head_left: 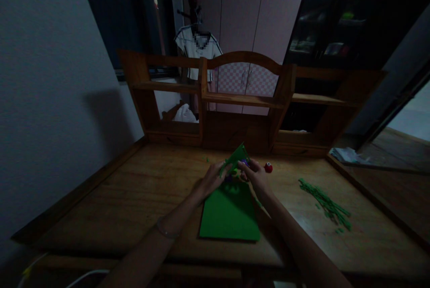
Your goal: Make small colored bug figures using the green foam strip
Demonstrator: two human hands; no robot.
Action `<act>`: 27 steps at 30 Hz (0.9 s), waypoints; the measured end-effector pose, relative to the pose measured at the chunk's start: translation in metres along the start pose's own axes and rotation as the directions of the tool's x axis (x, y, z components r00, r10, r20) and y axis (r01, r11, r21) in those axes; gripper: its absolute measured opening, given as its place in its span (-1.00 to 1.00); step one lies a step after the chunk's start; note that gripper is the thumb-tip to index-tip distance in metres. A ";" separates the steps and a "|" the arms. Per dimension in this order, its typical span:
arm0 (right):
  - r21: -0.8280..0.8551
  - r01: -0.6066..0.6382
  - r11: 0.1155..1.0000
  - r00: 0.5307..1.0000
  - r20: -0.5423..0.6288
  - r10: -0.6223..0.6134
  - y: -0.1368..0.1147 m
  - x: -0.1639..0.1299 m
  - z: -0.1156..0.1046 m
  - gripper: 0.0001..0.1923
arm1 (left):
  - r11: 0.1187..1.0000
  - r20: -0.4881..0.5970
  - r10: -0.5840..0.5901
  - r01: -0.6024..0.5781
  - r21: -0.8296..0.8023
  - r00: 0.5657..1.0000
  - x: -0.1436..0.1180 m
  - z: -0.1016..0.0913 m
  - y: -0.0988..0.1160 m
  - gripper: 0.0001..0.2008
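Note:
My left hand is closed on a green sheet, which it keeps tilted up above the desk. My right hand has its fingers pinched beside the sheet, at a small purple piece. The exact shape of that piece is too small and dark to make out. Under both hands a flat green board lies on the wooden desk. Small purple and yellow-green bits show between the hands, partly hidden by the fingers.
A red round object sits just right of my right hand. Further right lies a loose pile of thin green strips with small scraps. A wooden shelf unit stands along the desk's back edge, and a wall bounds the left.

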State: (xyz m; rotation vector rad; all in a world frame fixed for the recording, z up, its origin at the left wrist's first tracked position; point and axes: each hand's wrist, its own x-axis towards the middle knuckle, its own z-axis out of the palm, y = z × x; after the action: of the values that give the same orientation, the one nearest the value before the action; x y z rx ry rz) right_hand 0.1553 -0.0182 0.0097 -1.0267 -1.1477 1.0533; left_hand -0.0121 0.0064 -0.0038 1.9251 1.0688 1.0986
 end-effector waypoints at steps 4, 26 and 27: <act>0.022 -0.003 1.000 1.000 -0.010 0.003 0.003 0.002 0.000 -0.60 | 1.000 0.009 -0.011 0.011 0.000 1.000 0.000 0.003 -0.004 -0.61; -0.046 -0.075 0.996 0.993 0.082 0.079 0.022 0.007 0.000 -0.66 | 0.999 -0.124 0.004 0.002 0.046 0.992 0.002 -0.001 -0.008 -0.59; -0.046 -0.068 0.997 0.993 0.097 0.072 0.023 0.007 0.000 -0.66 | 0.999 -0.133 -0.008 0.014 0.044 0.991 0.002 -0.001 -0.008 -0.58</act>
State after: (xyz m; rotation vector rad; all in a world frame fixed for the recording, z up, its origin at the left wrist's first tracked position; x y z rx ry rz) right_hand 0.1538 -0.0069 -0.0115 -1.0643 -1.2257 1.1506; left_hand -0.0149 0.0116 -0.0090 1.9003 1.1840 1.2209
